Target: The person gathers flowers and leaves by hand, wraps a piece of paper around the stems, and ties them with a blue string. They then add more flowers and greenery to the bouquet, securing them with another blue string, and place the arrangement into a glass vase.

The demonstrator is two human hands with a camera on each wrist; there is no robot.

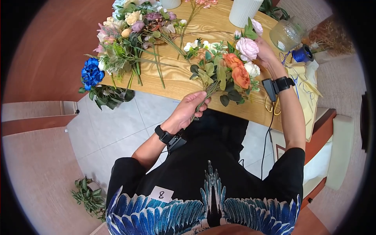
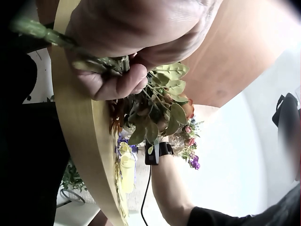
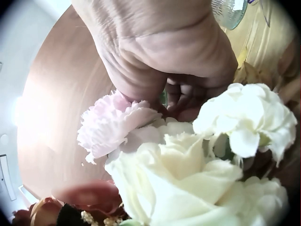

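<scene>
Low at the table's front edge, my left hand [image 1: 187, 110] grips the gathered green stems [image 2: 106, 63] of an artificial flower bouquet. Its orange roses [image 1: 240, 77], white blooms [image 1: 252, 69] and leaves fan out over the tabletop. At the bouquet's right side, my right hand [image 1: 266, 54] pinches a pink peony [image 1: 247, 49] just behind its head, with fingers curled inward. A bit of green stem shows between these fingers in the right wrist view, beside the pink petals [image 3: 115, 122]; the fingertips are mostly hidden. A cream rose [image 3: 174, 174] fills the foreground there.
Mixed artificial flowers [image 1: 133, 35] lie heaped on the wooden table [image 1: 172, 80] at left, with a blue flower [image 1: 93, 73] at the edge. A white ribbed vase [image 1: 243, 13], glass jar [image 1: 288, 34], blue ribbon spool [image 1: 302, 53] and gold-handled scissors [image 1: 273, 105] are at right.
</scene>
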